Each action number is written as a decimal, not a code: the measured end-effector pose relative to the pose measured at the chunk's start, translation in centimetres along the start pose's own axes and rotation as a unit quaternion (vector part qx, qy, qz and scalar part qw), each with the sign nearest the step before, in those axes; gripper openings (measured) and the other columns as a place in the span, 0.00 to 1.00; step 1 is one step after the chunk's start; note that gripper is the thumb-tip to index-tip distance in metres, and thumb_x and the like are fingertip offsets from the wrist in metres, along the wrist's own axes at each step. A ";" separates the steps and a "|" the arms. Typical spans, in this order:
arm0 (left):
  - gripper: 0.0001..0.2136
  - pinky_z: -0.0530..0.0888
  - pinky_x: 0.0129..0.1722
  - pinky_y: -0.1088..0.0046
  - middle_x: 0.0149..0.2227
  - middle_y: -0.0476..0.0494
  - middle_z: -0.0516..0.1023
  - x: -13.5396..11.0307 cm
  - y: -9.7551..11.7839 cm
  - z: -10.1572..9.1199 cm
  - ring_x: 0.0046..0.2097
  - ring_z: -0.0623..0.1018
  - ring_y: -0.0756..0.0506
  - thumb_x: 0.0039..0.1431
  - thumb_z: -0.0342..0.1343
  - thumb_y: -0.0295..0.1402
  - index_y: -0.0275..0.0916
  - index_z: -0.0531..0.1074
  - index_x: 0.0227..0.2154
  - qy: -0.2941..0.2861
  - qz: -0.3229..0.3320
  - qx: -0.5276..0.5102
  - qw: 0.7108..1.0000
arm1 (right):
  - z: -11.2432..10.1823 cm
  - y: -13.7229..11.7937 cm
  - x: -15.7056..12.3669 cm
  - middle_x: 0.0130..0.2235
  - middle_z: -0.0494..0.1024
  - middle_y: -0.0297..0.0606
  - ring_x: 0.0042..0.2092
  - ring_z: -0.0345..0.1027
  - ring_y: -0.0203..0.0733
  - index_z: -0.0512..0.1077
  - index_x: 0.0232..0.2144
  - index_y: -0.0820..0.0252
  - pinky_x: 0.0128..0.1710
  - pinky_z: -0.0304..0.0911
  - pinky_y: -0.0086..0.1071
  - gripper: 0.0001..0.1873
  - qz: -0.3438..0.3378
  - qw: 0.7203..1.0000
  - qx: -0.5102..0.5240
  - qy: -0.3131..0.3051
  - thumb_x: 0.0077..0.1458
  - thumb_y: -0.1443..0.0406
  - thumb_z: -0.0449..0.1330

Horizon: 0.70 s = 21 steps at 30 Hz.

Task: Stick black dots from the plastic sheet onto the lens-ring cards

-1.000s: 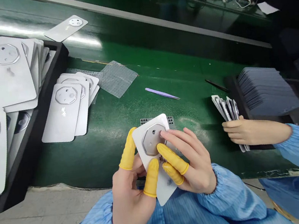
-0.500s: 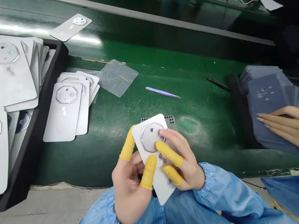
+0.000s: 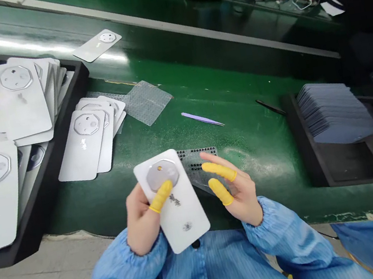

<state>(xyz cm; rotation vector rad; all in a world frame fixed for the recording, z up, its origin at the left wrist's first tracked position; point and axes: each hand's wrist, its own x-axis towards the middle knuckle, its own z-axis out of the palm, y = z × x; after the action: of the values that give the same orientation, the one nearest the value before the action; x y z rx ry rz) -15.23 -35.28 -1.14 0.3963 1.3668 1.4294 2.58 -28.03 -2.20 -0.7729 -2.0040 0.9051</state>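
Note:
My left hand grips a white phone back cover by its left side, thumb across the octagonal camera area. The cover lies tilted in front of my body, its dark markings facing up. My right hand is just right of it, fingers apart and holding nothing, with yellow finger cots on the thumb and a finger. Under and between my hands, partly hidden, is a clear sheet with rows of small black dots. Beyond it lie purple tweezers.
On the left, a black tray holds several white covers; more covers are stacked beside it. Bubble wrap lies beyond. Right, a black box holds a stack of dark blue-grey sheets, near a black tool.
My right hand has come off the cover and moved slightly right. My left hand has shifted the cover left. Another person's hand has left the right-hand box, along with the sheet it touched.

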 end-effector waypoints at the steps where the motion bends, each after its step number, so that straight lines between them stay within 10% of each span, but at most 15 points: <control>1: 0.14 0.78 0.24 0.73 0.28 0.47 0.82 0.2 0.3 -0.6 0.25 0.80 0.45 0.46 0.69 0.32 0.37 0.77 0.37 0.025 0.012 0.006 1.000 | 0.0 0.6 0.0 0.60 0.66 0.50 0.62 0.61 0.48 0.66 0.55 0.59 0.59 0.63 0.49 0.21 -0.002 0.999 -0.045 -0.023 0.58 0.68 0.59; 5: 0.18 0.78 0.26 0.73 0.32 0.46 0.82 1.3 1.2 -2.4 0.30 0.81 0.43 0.46 0.69 0.33 0.39 0.76 0.41 0.073 0.038 0.056 0.995 | 0.6 3.8 -0.6 0.59 0.68 0.53 0.64 0.57 0.53 0.70 0.51 0.61 0.59 0.60 0.56 0.19 -0.046 0.975 -0.195 -0.094 0.57 0.65 0.61; 10: 0.32 0.71 0.55 0.69 0.58 0.44 0.71 2.5 1.4 -3.6 0.57 0.71 0.40 0.51 0.66 0.33 0.45 0.63 0.59 0.142 0.172 0.211 0.952 | -0.7 2.8 0.5 0.49 0.78 0.44 0.52 0.72 0.44 0.74 0.46 0.56 0.53 0.69 0.46 0.13 -0.015 0.996 -0.090 -0.003 0.59 0.70 0.58; 15: 0.18 0.79 0.37 0.63 0.37 0.39 0.84 2.3 -0.1 -2.8 0.39 0.81 0.35 0.51 0.62 0.46 0.35 0.81 0.35 -0.031 0.043 0.185 0.981 | -2.8 0.2 2.0 0.53 0.75 0.46 0.56 0.68 0.46 0.73 0.48 0.57 0.54 0.68 0.47 0.14 -0.043 0.996 -0.054 -0.059 0.60 0.68 0.57; 21: 0.15 0.78 0.30 0.66 0.31 0.38 0.84 2.1 -1.2 -0.4 0.34 0.82 0.38 0.48 0.65 0.42 0.35 0.82 0.33 -0.110 -0.021 0.139 0.984 | -2.2 1.5 1.4 0.59 0.67 0.51 0.63 0.57 0.52 0.67 0.54 0.59 0.58 0.58 0.58 0.19 -0.105 0.961 -0.153 -0.206 0.60 0.63 0.58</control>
<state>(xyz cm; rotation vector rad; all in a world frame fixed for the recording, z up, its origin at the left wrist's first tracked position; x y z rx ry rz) -15.77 -34.00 -3.18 0.6831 1.3869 1.1249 4.06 -25.38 -1.89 -0.5472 -2.5803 0.6781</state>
